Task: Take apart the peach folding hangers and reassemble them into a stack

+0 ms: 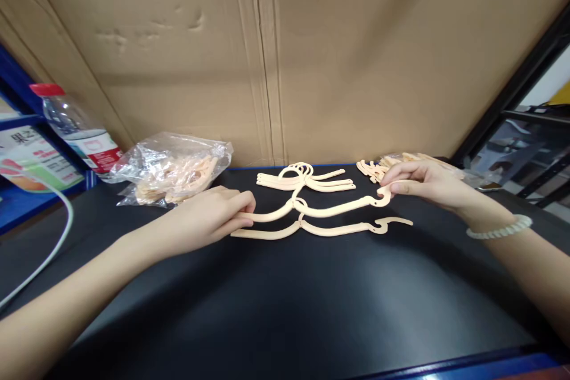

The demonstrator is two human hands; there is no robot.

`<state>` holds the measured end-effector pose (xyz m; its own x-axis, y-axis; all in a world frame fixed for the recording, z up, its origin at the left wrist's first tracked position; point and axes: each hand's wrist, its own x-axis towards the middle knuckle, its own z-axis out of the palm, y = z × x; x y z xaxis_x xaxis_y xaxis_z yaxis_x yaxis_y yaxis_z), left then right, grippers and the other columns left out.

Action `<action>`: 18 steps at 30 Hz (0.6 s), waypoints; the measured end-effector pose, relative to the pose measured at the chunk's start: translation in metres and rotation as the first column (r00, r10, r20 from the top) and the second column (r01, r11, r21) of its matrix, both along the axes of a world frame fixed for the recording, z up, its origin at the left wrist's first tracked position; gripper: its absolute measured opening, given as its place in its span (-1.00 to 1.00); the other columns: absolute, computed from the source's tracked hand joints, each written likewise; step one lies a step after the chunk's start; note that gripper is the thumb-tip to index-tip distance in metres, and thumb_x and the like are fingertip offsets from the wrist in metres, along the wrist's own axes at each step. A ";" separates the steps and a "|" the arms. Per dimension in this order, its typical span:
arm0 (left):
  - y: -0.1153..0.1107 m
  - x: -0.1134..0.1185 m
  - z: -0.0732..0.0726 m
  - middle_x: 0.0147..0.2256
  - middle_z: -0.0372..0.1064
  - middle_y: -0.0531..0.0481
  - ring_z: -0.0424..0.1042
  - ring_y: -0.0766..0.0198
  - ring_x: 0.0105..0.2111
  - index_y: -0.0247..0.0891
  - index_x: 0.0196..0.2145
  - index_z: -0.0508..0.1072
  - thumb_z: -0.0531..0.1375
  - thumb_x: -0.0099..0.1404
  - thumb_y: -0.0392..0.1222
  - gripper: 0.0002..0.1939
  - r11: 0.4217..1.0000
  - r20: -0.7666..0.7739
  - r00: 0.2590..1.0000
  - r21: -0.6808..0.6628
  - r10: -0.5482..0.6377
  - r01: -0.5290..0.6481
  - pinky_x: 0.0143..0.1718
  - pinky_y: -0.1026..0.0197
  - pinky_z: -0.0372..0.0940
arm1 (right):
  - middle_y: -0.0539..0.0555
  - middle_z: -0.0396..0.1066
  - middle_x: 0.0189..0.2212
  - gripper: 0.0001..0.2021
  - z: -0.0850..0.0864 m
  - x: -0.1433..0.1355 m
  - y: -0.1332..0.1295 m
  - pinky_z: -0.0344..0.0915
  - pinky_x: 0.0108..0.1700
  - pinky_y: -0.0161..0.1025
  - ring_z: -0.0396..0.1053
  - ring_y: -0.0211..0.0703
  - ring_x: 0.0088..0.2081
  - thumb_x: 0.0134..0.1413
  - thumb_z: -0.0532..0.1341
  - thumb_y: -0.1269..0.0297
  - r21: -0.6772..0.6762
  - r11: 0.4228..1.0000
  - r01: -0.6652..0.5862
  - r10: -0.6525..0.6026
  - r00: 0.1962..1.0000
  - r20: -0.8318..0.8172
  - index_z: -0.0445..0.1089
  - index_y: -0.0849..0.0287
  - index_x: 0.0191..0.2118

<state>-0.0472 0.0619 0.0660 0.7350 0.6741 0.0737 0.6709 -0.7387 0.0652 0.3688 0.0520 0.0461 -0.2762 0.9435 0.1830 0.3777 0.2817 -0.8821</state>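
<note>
My left hand [218,214] is closed on the left end of a beige plastic clothes hanger [332,210]. A small curved hook piece [383,196] is pinched between the thumb and fingers of my right hand [416,183], touching that hanger's right end. Just in front, a second beige hanger [333,230] lies on the black table, with a similar curved piece [392,223] at its right end. Behind the held hanger, several more hangers [329,184] lie together, their round hooks overlapping.
A clear bag of beige parts [178,172] sits at the left, beside a red-capped bottle [84,130]. More loose curved pieces [369,171] lie at the back right. Cardboard [356,59] stands behind the black table [285,303]. A white cable [57,243] curves at the left.
</note>
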 end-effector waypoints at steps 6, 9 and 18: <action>0.000 -0.001 -0.006 -0.38 0.39 0.02 0.36 0.19 -0.35 -0.15 -0.34 0.39 0.04 0.41 -0.09 -0.79 0.990 0.036 0.989 0.016 -0.143 0.142 -0.30 0.21 0.16 | 0.09 0.55 -0.39 -0.72 0.005 0.004 -0.002 0.38 -0.31 -0.20 0.47 -0.05 -0.36 -0.03 0.37 -0.01 0.022 0.991 -0.131 0.118 0.943 0.311 0.59 0.11 -0.34; -0.003 0.002 -0.006 -0.34 0.39 0.02 0.35 0.20 -0.34 -0.16 -0.36 0.39 0.07 0.40 -0.12 -0.81 0.983 0.037 0.982 -0.008 -0.185 0.185 -0.28 0.21 0.17 | 0.09 0.53 -0.41 -0.72 0.006 0.004 -0.004 0.35 -0.34 -0.21 0.45 -0.08 -0.38 0.04 0.33 0.01 -0.087 0.965 -0.249 0.262 0.871 0.416 0.57 0.14 -0.35; -0.007 0.010 -0.012 -0.39 0.36 0.04 0.32 0.21 -0.39 -0.16 -0.36 0.41 0.10 0.39 -0.16 -0.83 0.970 0.030 0.970 -0.021 -0.241 0.242 -0.29 0.19 0.18 | 0.05 0.35 -0.32 -0.73 0.001 -0.001 -0.002 0.26 -0.19 -0.19 0.36 -0.12 -0.29 0.04 0.33 -0.01 -0.143 0.929 -0.342 0.362 0.755 0.547 0.56 0.10 -0.39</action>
